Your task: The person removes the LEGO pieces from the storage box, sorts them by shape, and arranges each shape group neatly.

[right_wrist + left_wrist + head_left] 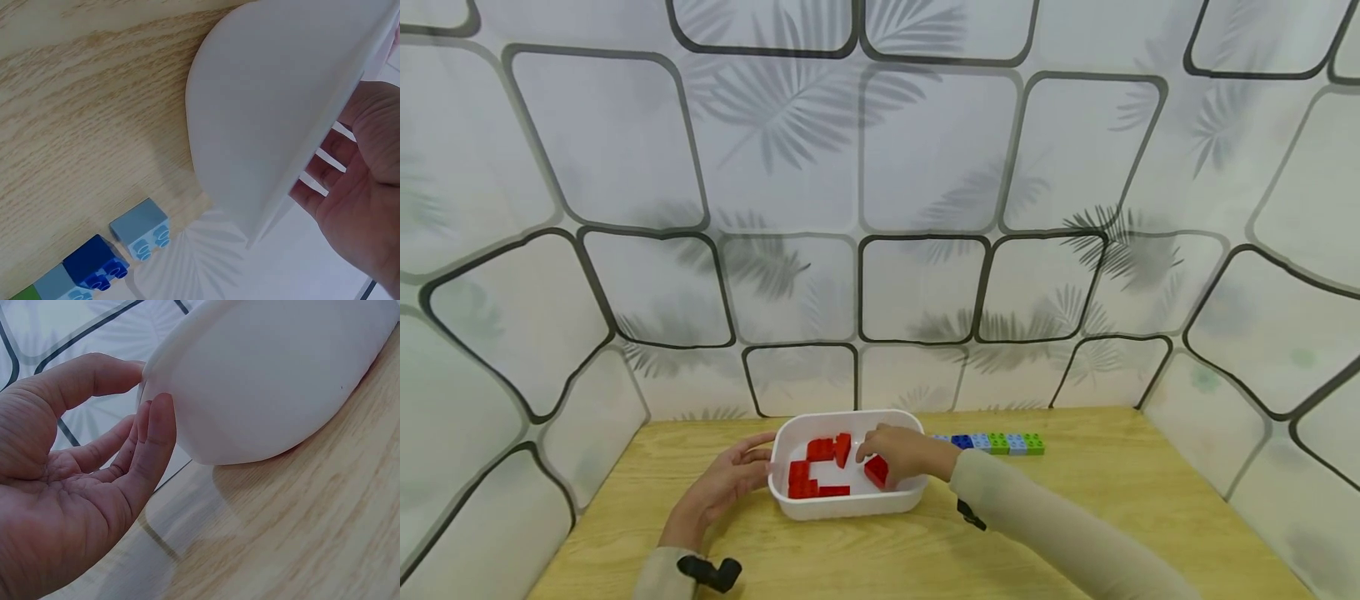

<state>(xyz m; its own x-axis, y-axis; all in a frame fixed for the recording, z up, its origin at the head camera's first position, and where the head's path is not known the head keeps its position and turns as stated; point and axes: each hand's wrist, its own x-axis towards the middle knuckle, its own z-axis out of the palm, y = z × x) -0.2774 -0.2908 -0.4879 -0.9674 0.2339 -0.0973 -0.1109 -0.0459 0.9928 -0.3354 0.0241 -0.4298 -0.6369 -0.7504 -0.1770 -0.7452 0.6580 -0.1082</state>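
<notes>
Wall, counter, tub and bricks, as seen from my head and both wrists: I can read no text, label, brand, number or sign on any surface in these three views.

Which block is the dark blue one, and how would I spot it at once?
On the wooden table, find the white container holding red blocks. To its right in the head view, a row of blocks runs near the patterned wall. The dark blue block sits between two light blue blocks and is the row's only dark one.
</notes>
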